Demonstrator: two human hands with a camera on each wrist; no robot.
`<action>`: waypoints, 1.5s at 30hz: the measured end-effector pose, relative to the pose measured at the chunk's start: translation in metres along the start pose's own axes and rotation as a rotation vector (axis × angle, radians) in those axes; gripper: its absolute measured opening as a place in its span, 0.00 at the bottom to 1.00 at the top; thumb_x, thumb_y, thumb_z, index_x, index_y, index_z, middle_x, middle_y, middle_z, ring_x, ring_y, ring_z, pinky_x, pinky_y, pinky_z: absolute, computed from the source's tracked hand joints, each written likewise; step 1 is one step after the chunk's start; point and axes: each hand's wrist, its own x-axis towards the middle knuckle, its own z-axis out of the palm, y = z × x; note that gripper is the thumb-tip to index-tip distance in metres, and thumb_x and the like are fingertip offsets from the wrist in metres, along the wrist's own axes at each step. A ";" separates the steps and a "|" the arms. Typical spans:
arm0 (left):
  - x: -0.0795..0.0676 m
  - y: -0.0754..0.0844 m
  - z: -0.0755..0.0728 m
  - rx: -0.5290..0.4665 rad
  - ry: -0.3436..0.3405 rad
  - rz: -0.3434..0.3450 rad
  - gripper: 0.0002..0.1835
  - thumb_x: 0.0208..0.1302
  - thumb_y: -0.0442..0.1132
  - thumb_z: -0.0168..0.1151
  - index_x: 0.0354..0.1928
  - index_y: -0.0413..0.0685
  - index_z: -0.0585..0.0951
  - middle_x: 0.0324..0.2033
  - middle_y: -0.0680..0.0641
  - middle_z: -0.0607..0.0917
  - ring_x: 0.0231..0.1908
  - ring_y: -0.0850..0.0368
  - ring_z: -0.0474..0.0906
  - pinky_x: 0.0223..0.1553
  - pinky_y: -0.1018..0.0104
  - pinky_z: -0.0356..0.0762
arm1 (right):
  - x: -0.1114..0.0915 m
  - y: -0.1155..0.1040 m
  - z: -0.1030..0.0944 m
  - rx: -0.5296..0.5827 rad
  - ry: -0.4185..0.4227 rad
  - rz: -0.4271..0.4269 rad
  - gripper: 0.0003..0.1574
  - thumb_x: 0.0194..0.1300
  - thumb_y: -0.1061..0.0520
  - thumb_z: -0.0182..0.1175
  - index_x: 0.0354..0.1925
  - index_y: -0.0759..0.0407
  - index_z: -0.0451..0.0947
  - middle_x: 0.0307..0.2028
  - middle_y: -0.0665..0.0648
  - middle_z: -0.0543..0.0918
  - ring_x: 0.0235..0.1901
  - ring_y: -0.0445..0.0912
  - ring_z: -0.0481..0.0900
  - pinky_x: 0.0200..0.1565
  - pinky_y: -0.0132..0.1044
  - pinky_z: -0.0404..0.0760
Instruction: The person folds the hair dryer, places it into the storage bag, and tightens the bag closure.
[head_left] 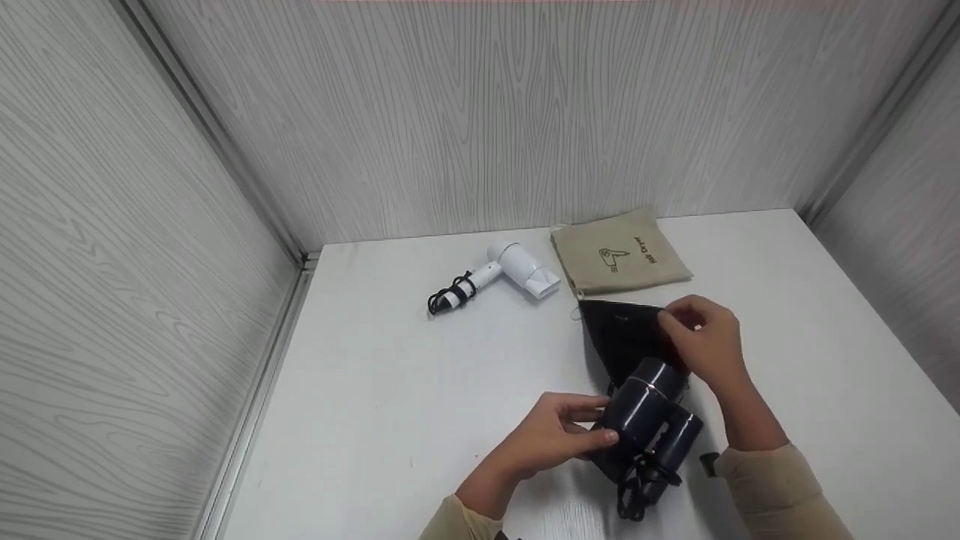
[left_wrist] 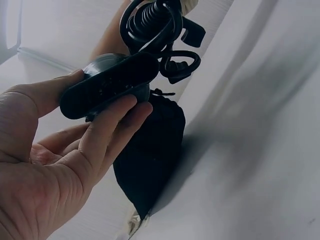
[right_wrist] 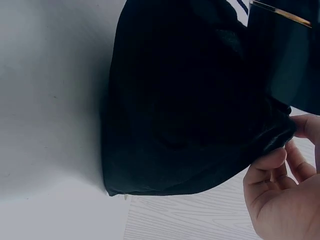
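My left hand (head_left: 559, 431) grips a folded dark hair dryer (head_left: 637, 409) by its body, thumb on one side and fingers on the other. The dryer's black cord (left_wrist: 155, 25) is bundled at its handle. With thumb and fingers, my right hand (head_left: 705, 334) pinches the edge of a black cloth bag (head_left: 619, 326). In the right wrist view, the right hand (right_wrist: 287, 185) holds a gathered corner of the black bag (right_wrist: 180, 110). The dryer's barrel end overlaps the bag in the head view.
A white hair dryer (head_left: 525, 268) with a black cord (head_left: 454, 292) round its handle lies at the back middle of the white table (head_left: 360, 390). Beside it is a flat beige bag (head_left: 622, 255) with a printed dryer picture. Wood-grain panels (head_left: 480, 112) enclose the back and sides.
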 end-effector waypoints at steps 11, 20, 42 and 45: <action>0.006 -0.006 -0.001 -0.038 0.118 -0.029 0.26 0.68 0.36 0.74 0.66 0.39 0.82 0.55 0.37 0.90 0.46 0.44 0.92 0.42 0.57 0.92 | -0.008 0.006 -0.007 -0.004 -0.078 -0.172 0.05 0.74 0.58 0.68 0.46 0.56 0.88 0.40 0.54 0.87 0.40 0.33 0.79 0.41 0.22 0.77; 0.008 -0.004 -0.004 -0.097 0.253 -0.032 0.26 0.69 0.36 0.73 0.67 0.36 0.81 0.54 0.34 0.90 0.47 0.41 0.92 0.42 0.56 0.92 | -0.014 0.009 -0.010 -0.062 -0.135 -0.295 0.06 0.71 0.64 0.69 0.44 0.54 0.89 0.41 0.50 0.89 0.41 0.33 0.79 0.43 0.31 0.79; 0.018 -0.011 -0.004 -0.136 0.358 0.023 0.29 0.70 0.41 0.73 0.69 0.37 0.78 0.58 0.37 0.88 0.52 0.46 0.90 0.49 0.56 0.90 | -0.034 0.002 -0.004 0.002 -0.220 -0.395 0.08 0.67 0.69 0.71 0.41 0.58 0.88 0.38 0.50 0.88 0.34 0.37 0.81 0.37 0.25 0.80; 0.018 -0.010 -0.004 -0.154 0.369 0.032 0.29 0.70 0.40 0.73 0.69 0.36 0.78 0.58 0.36 0.87 0.54 0.46 0.90 0.51 0.55 0.90 | -0.034 0.001 -0.005 -0.085 -0.211 -0.415 0.08 0.68 0.69 0.70 0.42 0.58 0.87 0.40 0.51 0.88 0.38 0.40 0.82 0.41 0.31 0.82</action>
